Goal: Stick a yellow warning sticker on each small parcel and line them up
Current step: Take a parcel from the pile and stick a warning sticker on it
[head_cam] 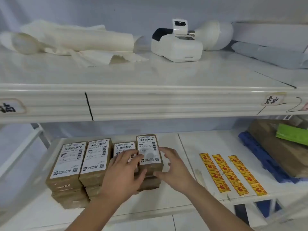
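Note:
Several small brown parcels with white shipping labels stand in stacks on the lower shelf. The top parcel of the rightmost stack sits between my two hands. My left hand grips its left side, fingers lying over the label and over the neighbouring stack. My right hand holds its right side, thumb at the front edge. Two more stacks stand to the left. Three strips of yellow warning stickers lie flat on the shelf to the right.
A blue pallet-like slab carries a large brown package with a green item at the right. The upper shelf holds a white label printer, a light bulb, crumpled white wrapping and white rolls.

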